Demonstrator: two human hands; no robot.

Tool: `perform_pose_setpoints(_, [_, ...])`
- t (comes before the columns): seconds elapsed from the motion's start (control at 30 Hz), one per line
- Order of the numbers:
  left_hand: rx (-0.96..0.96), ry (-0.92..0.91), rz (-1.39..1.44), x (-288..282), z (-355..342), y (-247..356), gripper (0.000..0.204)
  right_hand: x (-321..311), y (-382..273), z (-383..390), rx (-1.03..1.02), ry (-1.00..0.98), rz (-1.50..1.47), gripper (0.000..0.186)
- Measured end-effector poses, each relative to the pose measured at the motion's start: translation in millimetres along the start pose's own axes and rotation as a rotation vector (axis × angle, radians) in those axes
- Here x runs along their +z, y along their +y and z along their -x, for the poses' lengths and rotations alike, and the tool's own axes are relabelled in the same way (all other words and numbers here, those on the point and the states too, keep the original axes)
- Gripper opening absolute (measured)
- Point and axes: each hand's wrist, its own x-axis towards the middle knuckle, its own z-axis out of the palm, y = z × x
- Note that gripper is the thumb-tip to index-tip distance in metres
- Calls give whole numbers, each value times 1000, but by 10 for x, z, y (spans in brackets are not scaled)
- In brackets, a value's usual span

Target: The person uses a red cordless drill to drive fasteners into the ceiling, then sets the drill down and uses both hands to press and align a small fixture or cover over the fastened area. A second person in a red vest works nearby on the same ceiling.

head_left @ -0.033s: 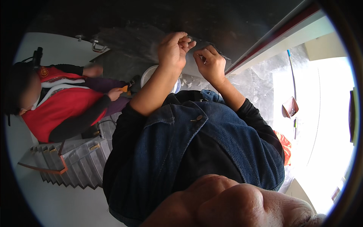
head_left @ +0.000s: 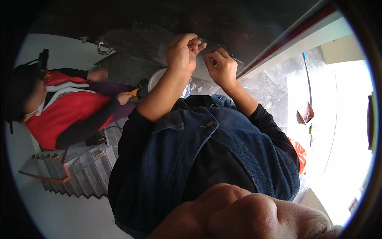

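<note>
A large dark panel (head_left: 131, 20) spans the top of the view, with a metal handle (head_left: 104, 48) at its left. Both my hands are raised against its lower part. My left hand (head_left: 184, 53) has its fingers curled and pinched at a thin dark sheet (head_left: 230, 52) with a ragged edge. Just to the right, my right hand (head_left: 221, 68) is closed too, its fingertips bent inward at the same sheet. The sheet looks like film on the panel, but exactly how the fingertips grip it is partly hidden.
At left a person in a red vest (head_left: 79, 115) holds a small orange flat tool (head_left: 135, 94). Behind my left forearm stands a white bucket (head_left: 156, 79). Stairs (head_left: 87, 171) lie lower left. Right are a dustpan (head_left: 305, 114), a long pole (head_left: 308, 75) and an orange-red bag (head_left: 298, 156).
The person at left has shifted slightly, head and orange tool moving a little to the right. My hands look nearly the same as before.
</note>
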Motion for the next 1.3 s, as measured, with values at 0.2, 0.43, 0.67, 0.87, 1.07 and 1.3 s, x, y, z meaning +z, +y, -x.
perform_pose_setpoints(0.2, [-46,23,27,-69,-20,-48,7,34,-9,0,-5,46,-36,9])
perform_pose_setpoints(0.43, [-109,39,52,-120,69,1,9,5,6,-20,9,15,-18,9])
perform_pose_setpoints(0.67, [-26,26,-73,-11,57,17,6,1,76,-4,30,15,-16,9])
perform_pose_setpoints(0.87, [-15,50,-57,18,68,-4,4,-51,58,15,10,11,-5,9])
perform_pose_setpoints(1.07, [-44,56,-52,-58,62,-55,5,-58,26,-86,-201,119,86,14])
perform_pose_setpoints(1.3, [-62,22,7,-156,54,-89,9,75,-45,-356,-512,184,367,32])
